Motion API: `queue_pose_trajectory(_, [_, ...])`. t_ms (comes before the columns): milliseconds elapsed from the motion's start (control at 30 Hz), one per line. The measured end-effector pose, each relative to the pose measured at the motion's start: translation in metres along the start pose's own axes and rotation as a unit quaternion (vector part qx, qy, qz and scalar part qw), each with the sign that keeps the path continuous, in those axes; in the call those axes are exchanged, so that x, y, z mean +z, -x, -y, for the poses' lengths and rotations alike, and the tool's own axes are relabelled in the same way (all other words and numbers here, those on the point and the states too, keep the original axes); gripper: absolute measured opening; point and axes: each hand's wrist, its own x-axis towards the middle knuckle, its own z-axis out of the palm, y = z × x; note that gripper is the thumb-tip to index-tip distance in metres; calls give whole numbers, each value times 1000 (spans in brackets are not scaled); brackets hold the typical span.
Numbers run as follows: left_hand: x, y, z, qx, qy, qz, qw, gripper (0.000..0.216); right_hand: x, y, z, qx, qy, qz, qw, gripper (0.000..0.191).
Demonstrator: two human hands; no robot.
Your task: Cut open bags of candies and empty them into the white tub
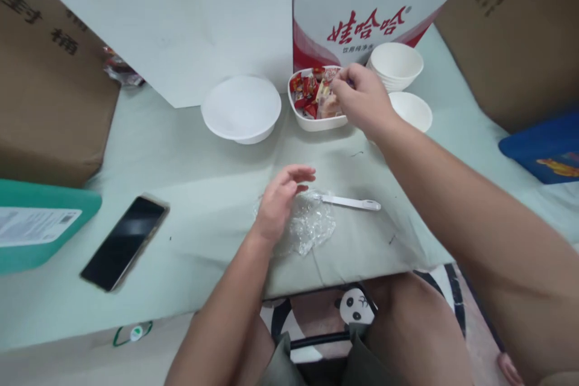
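My right hand [362, 99] reaches over a white dish [316, 122] filled with red-wrapped snacks [307, 93], its fingers curled and pinched around a wrapped piece at the dish's right side. My left hand [278, 202] rests with fingers stretched out on a crumpled clear plastic bag [312, 226] near the table's front edge. A white plastic utensil [350, 202] lies just right of that hand, one end touching the bag.
An empty white bowl [241, 108] sits left of the dish; a stack of white bowls [397, 65] and one single bowl [412, 110] stand to its right. A black phone [124, 241] lies front left. Cardboard boxes [45, 84] and white cartons [362, 12] ring the table.
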Motion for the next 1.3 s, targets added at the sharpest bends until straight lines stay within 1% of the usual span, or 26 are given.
queue_pose_trajectory(67, [-3, -2, 8, -23, 15, 4, 1000, 33, 1, -42, -2, -39, 124, 10, 991, 9])
queue_pose_trajectory(167, [-10, -3, 14, -36, 55, -21, 998, 34, 9, -88, -7, -29, 191, 55, 980, 6])
queue_pose_trajectory(267, [-14, -6, 10, -14, 112, -44, 993, 38, 14, -109, -3, 12, 219, 90, 971, 10])
queue_pose_trajectory(333, [-17, -7, 5, 10, 115, -66, 991, 36, 9, -104, 8, 27, 206, 83, 975, 17])
queue_pose_trajectory(367, [-20, -7, 3, 24, 84, -84, 993, 33, 3, -95, 15, 27, 196, 77, 977, 21])
queue_pose_trajectory(400, [-23, -7, 0, 38, 24, -100, 994, 28, -3, -80, 21, 23, 181, 66, 981, 25])
queue_pose_trajectory(433, [-27, -5, -2, 52, -60, -110, 991, 24, -10, -60, 25, 15, 163, 56, 985, 26])
queue_pose_trajectory(467, [-32, -4, -4, 65, -165, -111, 978, 21, -15, -35, 28, 8, 152, 50, 987, 26])
queue_pose_trajectory(500, [-36, -2, -5, 74, -272, -92, 955, 24, -19, -6, 28, 6, 127, 52, 991, 21])
queue_pose_trajectory(533, [-40, 1, -6, 74, -360, -68, 927, 31, -20, 26, 25, -5, 44, 31, 999, 19])
queue_pose_trajectory(600, [-46, 6, -6, 54, -476, -12, 878, 42, -16, 93, 14, -10, 6, 30, 999, 15])
queue_pose_trajectory(667, [-48, 10, -5, 37, -531, 20, 846, 31, -6, 152, 0, -9, -13, 21, 1000, 17])
queue_pose_trajectory(700, [-48, 13, -3, 34, -540, 19, 841, 21, -1, 175, -5, -5, -23, -6, 1000, 18])
queue_pose_trajectory(733, [-47, 15, -2, 36, -535, 5, 844, 13, 4, 193, -9, -15, -15, -8, 1000, 16])
queue_pose_trajectory(767, [-46, 17, -1, 41, -518, -16, 854, 11, 7, 207, -12, -26, -18, -6, 999, 16])
queue_pose_trajectory(833, [-45, 22, 1, 54, -440, -63, 894, 12, 10, 223, -13, -26, -41, 1, 999, 14])
queue_pose_trajectory(933, [-41, 28, 2, 46, -229, -119, 965, 18, 12, 229, -11, 35, -102, 4, 994, 18])
queue_pose_trajectory(967, [-39, 30, 3, 37, -146, -136, 979, 24, 14, 230, -11, 63, -128, 5, 990, 24])
queue_pose_trajectory(1000, [-36, 32, 3, 27, -67, -151, 986, 31, 17, 229, -11, 93, -163, 11, 982, 34])
queue_pose_trajectory(1067, [-30, 35, 3, 15, 49, -169, 984, 43, 26, 228, -12, 157, -259, 35, 952, 62])
queue_pose_trajectory(1133, [-24, 38, 3, 6, 106, -160, 981, 50, 36, 226, -14, 223, -369, 70, 900, 86])
queue_pose_trajectory(1167, [-21, 39, 3, 1, 122, -147, 982, 52, 41, 224, -15, 249, -416, 88, 870, 92])
queue_pose_trajectory(1200, [-18, 41, 3, -2, 131, -130, 983, 53, 44, 224, -17, 269, -452, 103, 845, 95])
queue_pose_trajectory(1233, [-17, 42, 3, -5, 133, -112, 985, 53, 46, 223, -18, 279, -475, 112, 827, 94])
queue_pose_trajectory(1267, [-16, 42, 3, -9, 131, -96, 987, 54, 46, 222, -20, 282, -485, 116, 820, 89])
queue_pose_trajectory(1300, [-16, 43, 3, -14, 124, -82, 989, 54, 46, 221, -21, 279, -484, 112, 822, 83])
